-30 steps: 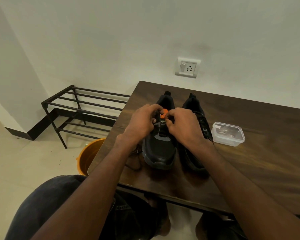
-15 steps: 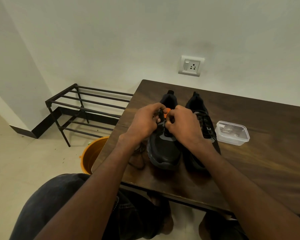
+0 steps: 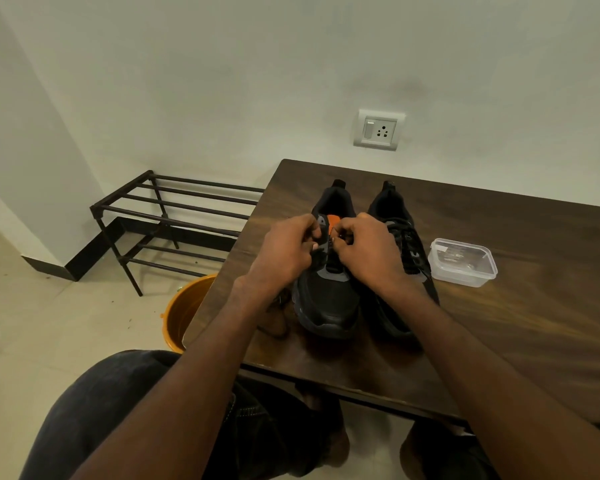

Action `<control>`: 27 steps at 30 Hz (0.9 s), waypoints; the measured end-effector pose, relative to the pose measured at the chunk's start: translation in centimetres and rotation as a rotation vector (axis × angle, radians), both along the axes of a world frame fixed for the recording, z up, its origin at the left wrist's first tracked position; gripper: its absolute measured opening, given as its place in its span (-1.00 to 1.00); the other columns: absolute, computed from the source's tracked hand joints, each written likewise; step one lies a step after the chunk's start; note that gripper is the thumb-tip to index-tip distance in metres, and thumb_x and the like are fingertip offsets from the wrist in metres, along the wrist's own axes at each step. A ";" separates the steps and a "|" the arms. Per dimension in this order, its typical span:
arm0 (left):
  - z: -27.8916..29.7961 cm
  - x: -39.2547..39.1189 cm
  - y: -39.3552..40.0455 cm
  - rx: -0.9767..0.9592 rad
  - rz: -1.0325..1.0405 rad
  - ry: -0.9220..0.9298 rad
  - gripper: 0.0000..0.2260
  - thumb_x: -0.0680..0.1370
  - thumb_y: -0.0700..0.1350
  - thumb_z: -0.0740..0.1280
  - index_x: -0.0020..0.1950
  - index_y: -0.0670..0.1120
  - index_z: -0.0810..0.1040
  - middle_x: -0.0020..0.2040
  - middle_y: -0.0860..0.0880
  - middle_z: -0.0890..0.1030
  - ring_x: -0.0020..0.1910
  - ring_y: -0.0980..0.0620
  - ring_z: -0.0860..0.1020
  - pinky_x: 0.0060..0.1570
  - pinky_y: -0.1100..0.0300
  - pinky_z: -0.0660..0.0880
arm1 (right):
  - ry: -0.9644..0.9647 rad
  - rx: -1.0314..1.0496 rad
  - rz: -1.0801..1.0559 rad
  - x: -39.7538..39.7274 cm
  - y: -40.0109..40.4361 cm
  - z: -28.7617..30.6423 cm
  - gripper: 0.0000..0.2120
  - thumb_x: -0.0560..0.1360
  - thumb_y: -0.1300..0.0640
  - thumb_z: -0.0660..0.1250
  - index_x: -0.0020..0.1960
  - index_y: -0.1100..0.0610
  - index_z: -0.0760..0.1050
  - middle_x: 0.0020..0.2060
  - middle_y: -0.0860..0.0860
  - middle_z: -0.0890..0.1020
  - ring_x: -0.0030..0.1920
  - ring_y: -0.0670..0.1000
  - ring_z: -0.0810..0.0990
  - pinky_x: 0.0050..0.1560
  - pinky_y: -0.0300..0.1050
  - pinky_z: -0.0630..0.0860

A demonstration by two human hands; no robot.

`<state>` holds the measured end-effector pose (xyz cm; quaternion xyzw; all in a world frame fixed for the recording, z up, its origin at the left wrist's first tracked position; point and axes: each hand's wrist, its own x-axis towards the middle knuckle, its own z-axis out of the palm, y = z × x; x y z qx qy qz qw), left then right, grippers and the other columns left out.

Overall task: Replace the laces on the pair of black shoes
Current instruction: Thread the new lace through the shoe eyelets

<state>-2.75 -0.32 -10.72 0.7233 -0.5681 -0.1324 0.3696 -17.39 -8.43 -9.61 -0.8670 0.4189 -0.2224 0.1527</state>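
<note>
Two black shoes stand side by side on the dark wooden table [image 3: 520, 327], toes toward me. The left shoe [image 3: 328, 299] shows an orange tongue label between my hands. My left hand [image 3: 284, 252] pinches the shoe's left eyelet flap with curled fingers. My right hand [image 3: 368, 251] curls over the right side of the same lace area and pinches there; what it pinches is hidden by the fingers. The right shoe [image 3: 400, 233] has black laces threaded through it and is partly covered by my right wrist. A loose black lace [image 3: 274, 320] lies on the table under my left forearm.
A clear lidded plastic box [image 3: 463, 262] sits right of the shoes. An orange bucket [image 3: 184, 315] stands on the floor at the table's left edge. A dark metal shoe rack [image 3: 163, 220] stands against the wall, with a wall socket [image 3: 378, 129] above the table.
Both hands stay on the left shoe's lace area with only small finger shifts. The view has drifted slightly, so the shoes sit a little further right in frame.
</note>
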 end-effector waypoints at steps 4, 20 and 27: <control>0.1 -0.1 0.2 -0.021 0.007 -0.027 -0.86 0.60 -0.19 0.41 0.12 0.00 0.57 0.07 0.03 0.63 0.08 0.11 0.59 0.15 0.12 0.61 | 0.008 0.008 0.002 0.3 0.1 -0.5 -0.89 0.61 0.04 0.37 0.09 -0.06 0.66 -0.01 0.00 0.49 -0.06 0.05 0.57 -0.02 0.02 0.59; 3.8 -0.2 -0.1 -0.304 0.015 0.551 -0.97 0.70 -0.18 0.24 0.07 -0.08 0.45 -0.05 -0.08 0.68 -0.10 0.00 0.69 -0.17 0.16 0.61 | 0.164 0.016 0.136 -1.8 -1.3 1.0 -0.61 0.58 -0.11 0.41 0.38 -0.10 0.50 0.08 -0.07 0.57 0.08 0.01 0.57 0.14 0.12 0.59; 2.2 -0.1 -0.5 0.008 0.003 -0.102 -0.88 0.64 -0.13 0.37 0.16 -0.03 0.63 0.04 0.01 0.61 0.01 0.08 0.58 0.06 0.18 0.53 | 0.182 0.000 0.150 -1.7 -0.8 1.6 -0.58 0.58 -0.10 0.41 0.42 -0.10 0.49 0.00 -0.10 0.57 0.00 -0.03 0.56 0.06 0.09 0.60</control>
